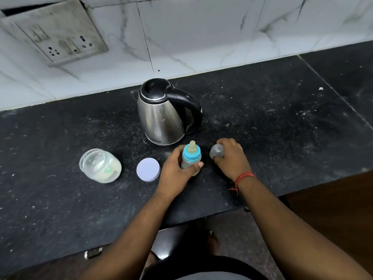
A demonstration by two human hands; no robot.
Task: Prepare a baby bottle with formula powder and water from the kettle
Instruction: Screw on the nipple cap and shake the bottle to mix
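My left hand [177, 168] wraps the baby bottle [190, 160], thumb across its front, fingers curled behind. Bottle stands upright on the dark counter [60, 199], just in front of the kettle [161, 114]. Blue collar [191, 155] and teat [192, 146] are on it.

My right hand [230, 156] curls around the clear dome cap [216, 151], which sits low at the counter, right of the bottle.

Formula jar [100, 165] is open, off to the left; its white lid [148, 169] lies flat between jar and bottle.

Step, as I read it: park the cap, then unscrew the collar. Set the cap well apart from the kettle so pouring room stays free. Hold the bottle low and firm, and twist at the collar, not the soft teat. Keep the bottle upright.
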